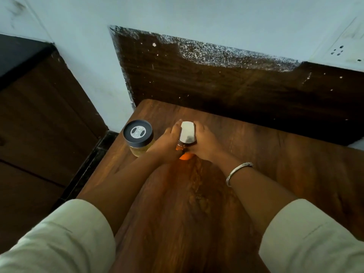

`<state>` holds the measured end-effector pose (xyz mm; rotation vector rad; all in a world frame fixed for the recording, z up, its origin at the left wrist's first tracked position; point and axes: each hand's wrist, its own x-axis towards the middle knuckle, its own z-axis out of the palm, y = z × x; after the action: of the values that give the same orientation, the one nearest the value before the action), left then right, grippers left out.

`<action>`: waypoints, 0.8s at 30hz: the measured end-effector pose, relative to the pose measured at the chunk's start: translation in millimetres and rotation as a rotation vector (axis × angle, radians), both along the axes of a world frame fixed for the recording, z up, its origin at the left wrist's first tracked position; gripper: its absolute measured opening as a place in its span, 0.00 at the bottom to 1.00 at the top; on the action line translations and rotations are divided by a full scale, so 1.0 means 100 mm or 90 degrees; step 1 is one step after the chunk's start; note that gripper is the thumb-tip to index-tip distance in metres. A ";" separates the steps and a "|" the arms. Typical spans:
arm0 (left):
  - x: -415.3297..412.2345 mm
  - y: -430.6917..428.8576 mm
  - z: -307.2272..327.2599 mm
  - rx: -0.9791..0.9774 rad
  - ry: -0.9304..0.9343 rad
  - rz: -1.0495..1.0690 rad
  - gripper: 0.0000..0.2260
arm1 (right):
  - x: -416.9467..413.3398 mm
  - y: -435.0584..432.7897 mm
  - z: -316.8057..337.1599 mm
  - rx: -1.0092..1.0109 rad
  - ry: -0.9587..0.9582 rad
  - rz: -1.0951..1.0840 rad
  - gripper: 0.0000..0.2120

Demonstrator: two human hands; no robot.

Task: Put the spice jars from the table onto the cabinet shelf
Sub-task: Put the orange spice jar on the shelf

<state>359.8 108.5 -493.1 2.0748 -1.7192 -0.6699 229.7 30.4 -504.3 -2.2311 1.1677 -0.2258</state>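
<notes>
A jar with orange contents and a shiny silver lid (187, 133) stands on the brown wooden table (266, 154), near its far left corner. My left hand (167, 143) grips the jar's left side and my right hand (204, 143) grips its right side, so most of the glass is hidden; only a bit of orange shows at the base. A second jar (138, 137) with a dark grey lid and pale yellow contents stands just left of my left hand, close to the table's left edge.
A dark wooden panel (216, 81) rises behind the table against a pale wall. Left of the table is a dark wooden cabinet (39, 115) with a black top. A wall socket (338, 51) sits at the upper right.
</notes>
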 end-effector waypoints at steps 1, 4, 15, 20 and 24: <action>-0.02 0.00 0.02 -0.011 0.004 -0.007 0.43 | -0.04 0.01 0.01 0.007 -0.024 -0.017 0.44; -0.13 0.03 0.07 -0.060 0.014 -0.028 0.45 | -0.20 0.08 0.08 0.013 -0.123 -0.077 0.43; -1.02 0.11 0.38 -0.216 0.265 -0.032 0.57 | -0.98 0.43 0.62 0.064 -0.395 -0.246 0.38; -1.55 0.13 0.60 -0.266 0.369 -0.012 0.53 | -1.54 0.55 0.87 0.090 -0.458 -0.242 0.35; -1.99 0.19 0.83 -0.239 0.506 0.005 0.48 | -2.07 0.60 1.04 0.199 -0.524 -0.216 0.31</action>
<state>160.9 127.8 -409.9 1.2948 -1.2433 -0.9199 22.8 90.7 -400.6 -1.4124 0.9973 -0.9270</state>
